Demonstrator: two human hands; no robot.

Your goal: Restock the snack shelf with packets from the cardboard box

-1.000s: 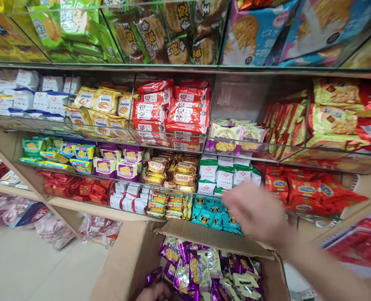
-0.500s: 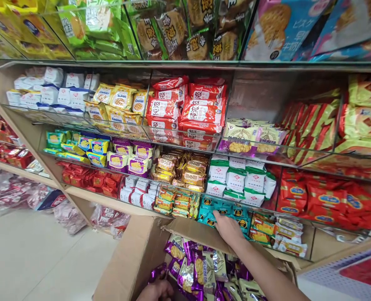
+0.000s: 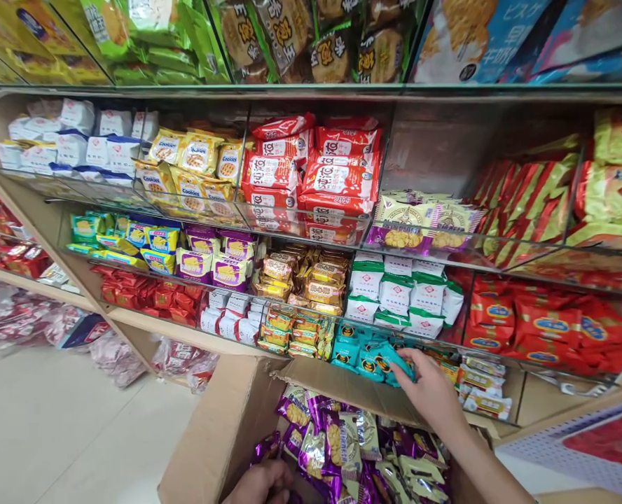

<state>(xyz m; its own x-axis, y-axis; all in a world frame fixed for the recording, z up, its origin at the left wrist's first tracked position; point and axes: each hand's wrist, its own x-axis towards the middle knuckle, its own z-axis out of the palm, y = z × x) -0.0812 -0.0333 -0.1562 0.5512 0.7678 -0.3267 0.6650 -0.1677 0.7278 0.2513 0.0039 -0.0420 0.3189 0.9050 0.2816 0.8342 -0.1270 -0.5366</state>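
Observation:
My right hand (image 3: 431,388) reaches over the far edge of a cardboard box (image 3: 221,427) to the lowest glass shelf. Its fingers are closed on a teal snack packet (image 3: 395,360) at the right end of the teal packets (image 3: 361,353). My left hand (image 3: 261,483) shows only in part at the bottom edge, inside the box's left side, curled among purple and silver biscuit packets (image 3: 337,448). What its fingers hold cannot be made out.
Glass shelves (image 3: 311,234) hold rows of packets: white, yellow cookie, red, purple, gold, green-and-white. Matching purple biscuit packets (image 3: 416,224) lie on the upper middle shelf. Bagged goods (image 3: 116,357) sit on the pale floor (image 3: 53,434) at left.
My right hand swept in from blurred mid-air, touched the teal packets, then slid right and closed on one. The view shifted slightly; my left hand stayed in the box.

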